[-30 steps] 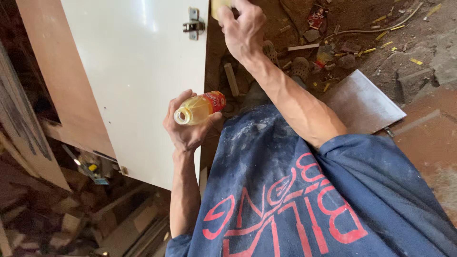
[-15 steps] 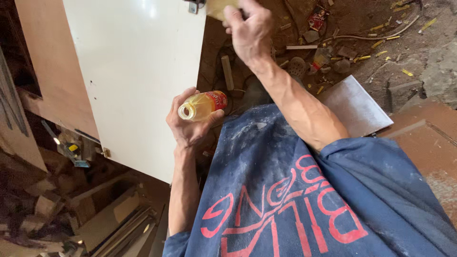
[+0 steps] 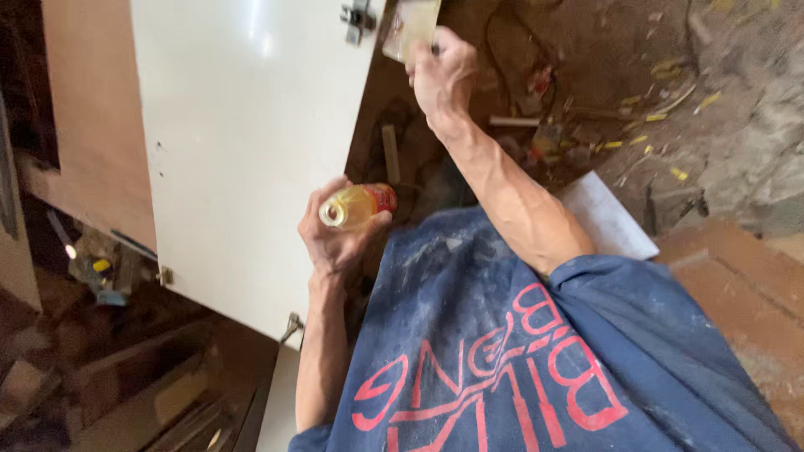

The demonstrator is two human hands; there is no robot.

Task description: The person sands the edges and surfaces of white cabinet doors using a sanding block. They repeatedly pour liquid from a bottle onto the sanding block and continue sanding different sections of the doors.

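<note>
My left hand (image 3: 337,238) grips a small bottle (image 3: 358,206) of yellow liquid with a red part at its far end; its open mouth faces the camera. It is held in front of my chest, beside a white cabinet door (image 3: 243,142). My right hand (image 3: 442,74) is stretched forward and holds a small pale, see-through object (image 3: 410,27) next to the metal hinge (image 3: 358,17) on the door's edge. What that object is cannot be made out. My dusty blue shirt fills the lower right.
A brown wooden panel (image 3: 96,117) stands behind the white door. Debris, sticks and yellow scraps (image 3: 670,100) litter the dirt floor. A pale board (image 3: 607,218) lies under my right arm. Wooden pieces and tools (image 3: 92,272) clutter the lower left.
The view has shifted, so the door and my hands sit a little lower in the frame. My right hand stays at the hinge; the left still holds the bottle.
</note>
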